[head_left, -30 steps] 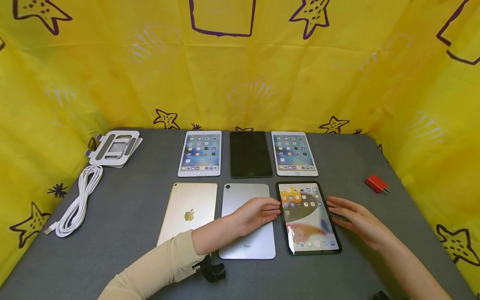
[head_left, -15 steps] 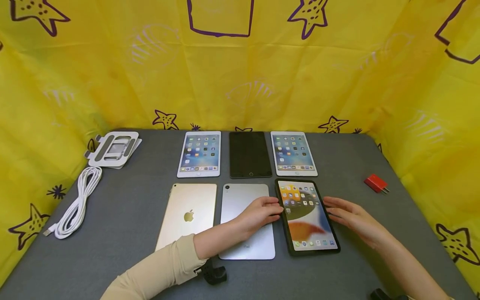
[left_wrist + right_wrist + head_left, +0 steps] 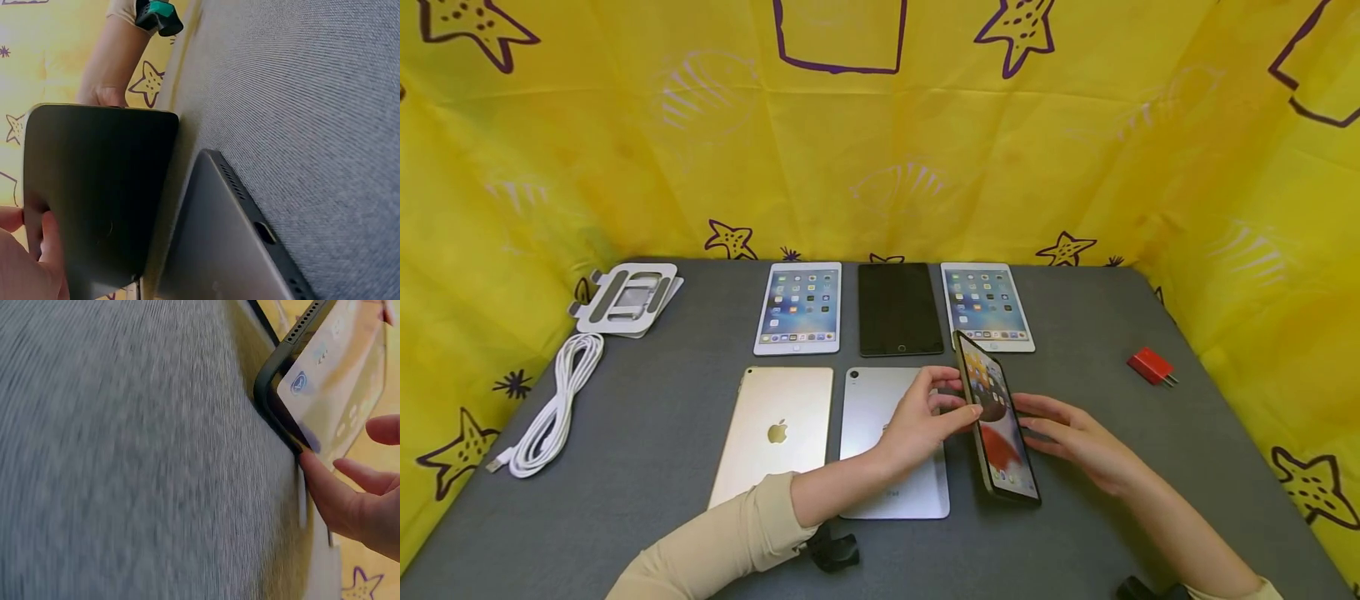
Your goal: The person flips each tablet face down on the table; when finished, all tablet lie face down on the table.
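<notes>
A dark-framed tablet (image 3: 997,425) with a lit screen is tilted up on its right long edge in the head view. My left hand (image 3: 922,421) grips its raised left edge, thumb on the screen side, fingers behind. The left wrist view shows the tablet's dark back (image 3: 100,169) and a finger against it. Low on the right side, my right hand (image 3: 1078,442) touches the tablet's lower edge with loosely extended fingers, as the right wrist view shows of that hand (image 3: 369,500). A silver tablet (image 3: 898,492) lies face down beneath my left hand and forearm.
A gold tablet (image 3: 775,429) lies face down at left. Behind are a white tablet (image 3: 799,308), a black-screened tablet (image 3: 900,308) and another white tablet (image 3: 988,304). A folded stand (image 3: 628,296) and white cable (image 3: 553,408) lie far left; a red plug (image 3: 1152,367) lies right.
The dark-framed tablet has gone from flat to steeply tilted, its left edge raised. My left hand has taken hold of that edge; my right hand has moved left with the tablet.
</notes>
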The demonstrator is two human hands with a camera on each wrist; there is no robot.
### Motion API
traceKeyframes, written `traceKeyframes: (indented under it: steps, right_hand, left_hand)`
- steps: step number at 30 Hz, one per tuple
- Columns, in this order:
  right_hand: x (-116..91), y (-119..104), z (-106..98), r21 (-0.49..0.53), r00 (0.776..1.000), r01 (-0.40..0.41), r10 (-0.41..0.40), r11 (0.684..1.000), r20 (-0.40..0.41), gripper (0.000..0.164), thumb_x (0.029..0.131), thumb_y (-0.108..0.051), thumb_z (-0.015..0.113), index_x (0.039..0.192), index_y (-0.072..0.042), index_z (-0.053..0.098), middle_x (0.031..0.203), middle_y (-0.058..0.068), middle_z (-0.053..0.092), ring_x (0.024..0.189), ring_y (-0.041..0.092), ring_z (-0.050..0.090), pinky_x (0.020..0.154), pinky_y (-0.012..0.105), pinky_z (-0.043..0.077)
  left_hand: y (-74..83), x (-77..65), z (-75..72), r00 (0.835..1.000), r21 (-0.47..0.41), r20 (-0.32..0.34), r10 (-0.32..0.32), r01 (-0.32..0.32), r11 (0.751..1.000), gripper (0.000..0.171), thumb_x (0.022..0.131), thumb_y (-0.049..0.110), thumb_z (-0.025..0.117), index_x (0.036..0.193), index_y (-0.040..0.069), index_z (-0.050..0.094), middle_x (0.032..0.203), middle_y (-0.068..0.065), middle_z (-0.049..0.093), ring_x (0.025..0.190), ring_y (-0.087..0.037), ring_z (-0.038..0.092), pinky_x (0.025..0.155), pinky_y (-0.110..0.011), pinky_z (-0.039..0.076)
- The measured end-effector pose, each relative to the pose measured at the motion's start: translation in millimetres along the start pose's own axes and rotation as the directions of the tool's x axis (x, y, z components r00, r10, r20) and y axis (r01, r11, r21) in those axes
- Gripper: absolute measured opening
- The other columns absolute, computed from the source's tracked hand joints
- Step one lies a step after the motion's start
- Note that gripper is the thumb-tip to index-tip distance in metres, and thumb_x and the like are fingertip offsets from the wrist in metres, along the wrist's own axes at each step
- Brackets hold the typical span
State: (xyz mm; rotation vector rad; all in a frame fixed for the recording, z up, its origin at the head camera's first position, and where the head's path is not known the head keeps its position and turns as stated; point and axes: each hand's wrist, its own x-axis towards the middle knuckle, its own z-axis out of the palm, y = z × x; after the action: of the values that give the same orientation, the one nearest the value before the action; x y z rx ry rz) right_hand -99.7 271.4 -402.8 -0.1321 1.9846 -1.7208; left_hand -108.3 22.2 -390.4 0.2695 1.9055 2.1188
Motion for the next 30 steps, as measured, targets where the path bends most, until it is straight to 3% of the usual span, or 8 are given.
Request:
traceKeyframes:
  steps: [5,9,18,20,23,26,30]
  right_hand:
    - [7,-1,10,0.056,1.000,0.001,-0.002,0.998,0.027,0.057,0.104,-0.016,0.046,0.149,0.010,0.023,0.152,0.030,0.025,0.123,0.016,0.052,0.098,0.039,0.047]
    - [11,-1,19,0.087,1.000,-0.002,-0.001,0.996,0.027,0.059,0.103,-0.018,0.049,0.148,0.010,0.024,0.150,0.025,0.031,0.120,0.013,0.052,0.098,0.040,0.047]
    - [18,-11,25,0.024,0.999,0.001,-0.002,1.000,0.053,0.062,0.103,-0.021,0.046,0.149,0.010,0.018,0.144,0.026,0.034,0.116,0.023,0.051,0.100,0.052,0.042]
    - [20,-20,24,0.000,0.999,0.019,-0.019,1.000,0.025,0.061,0.103,-0.022,0.046,0.149,0.009,0.020,0.145,0.026,0.034,0.117,0.024,0.050,0.101,0.053,0.041]
    - [24,-39,20,-0.051,0.995,0.060,-0.064,0.997,-0.079,0.059,0.102,-0.027,0.049,0.149,0.004,0.029,0.147,0.023,0.037,0.119,0.023,0.049,0.103,0.052,0.040]
    - [33,-57,18,-0.096,0.974,0.122,-0.138,0.988,-0.177,0.055,0.102,-0.033,0.049,0.147,-0.002,0.039,0.148,0.017,0.040,0.120,0.023,0.049,0.102,0.042,0.043]
    - [46,-70,19,-0.120,0.950,0.204,-0.226,0.972,-0.215,0.053,0.102,-0.034,0.050,0.146,-0.004,0.042,0.149,0.013,0.040,0.127,0.025,0.046,0.103,0.040,0.042]
  left_hand:
    - [6.7,-0.6,1.1,0.997,0.054,0.018,0.072,-0.073,0.996,0.050,0.088,0.014,0.072,0.129,0.007,0.046,0.121,-0.008,0.054,0.099,-0.016,0.061,0.073,-0.024,0.052]
    - [10.9,1.3,3.0,0.993,0.100,0.028,0.118,-0.120,0.988,0.054,0.087,0.018,0.073,0.133,0.011,0.046,0.125,-0.008,0.053,0.101,-0.016,0.060,0.073,-0.024,0.051]
    - [15.8,7.8,11.8,0.987,0.163,0.043,0.152,-0.157,0.974,0.061,0.084,0.018,0.076,0.138,0.011,0.046,0.130,-0.007,0.052,0.104,-0.015,0.060,0.078,-0.032,0.053]
    - [15.8,9.3,13.7,0.988,0.170,0.038,0.151,-0.155,0.973,0.062,0.084,0.019,0.077,0.137,0.012,0.046,0.131,-0.005,0.052,0.103,-0.015,0.060,0.077,-0.031,0.053]
    - [15.5,10.9,16.0,0.988,0.172,0.033,0.151,-0.155,0.973,0.063,0.083,0.020,0.078,0.137,0.013,0.047,0.131,-0.006,0.052,0.105,-0.019,0.061,0.076,-0.026,0.053]
    - [14.7,11.7,17.6,0.989,0.170,0.027,0.146,-0.149,0.974,0.064,0.082,0.021,0.078,0.137,0.013,0.046,0.130,-0.006,0.051,0.108,-0.026,0.060,0.074,-0.024,0.053]
    - [14.0,11.8,19.0,0.990,0.168,0.024,0.139,-0.141,0.976,0.064,0.082,0.022,0.078,0.137,0.013,0.046,0.131,-0.006,0.051,0.108,-0.026,0.060,0.074,-0.024,0.053]
